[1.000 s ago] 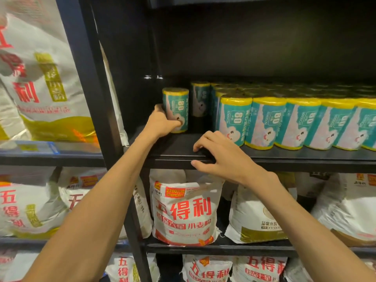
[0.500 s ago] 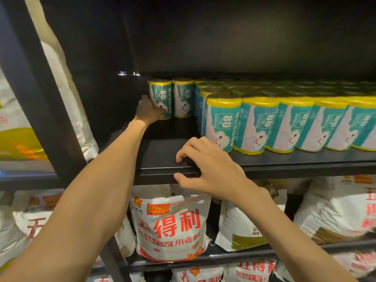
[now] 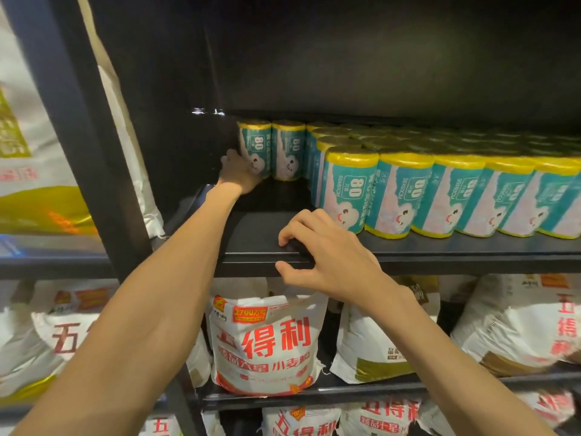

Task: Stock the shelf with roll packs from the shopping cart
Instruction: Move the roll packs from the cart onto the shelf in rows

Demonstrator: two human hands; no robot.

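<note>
We reach deep into the shelf (image 3: 257,243) with our left hand (image 3: 239,176), fingers wrapped around the base of a roll pack (image 3: 255,146) at the back left corner. It stands upright, touching a 2nd pack (image 3: 288,149) just to its right. Our right hand (image 3: 327,250) grips the shelf's front edge, fingers curled on top, thumb pressed under the lip. A front row (image 3: 446,193) of teal-and-yellow packs fills the shelf to the right, each marked 80. Flour bags (image 3: 264,341) sit on the shelf below.
</note>
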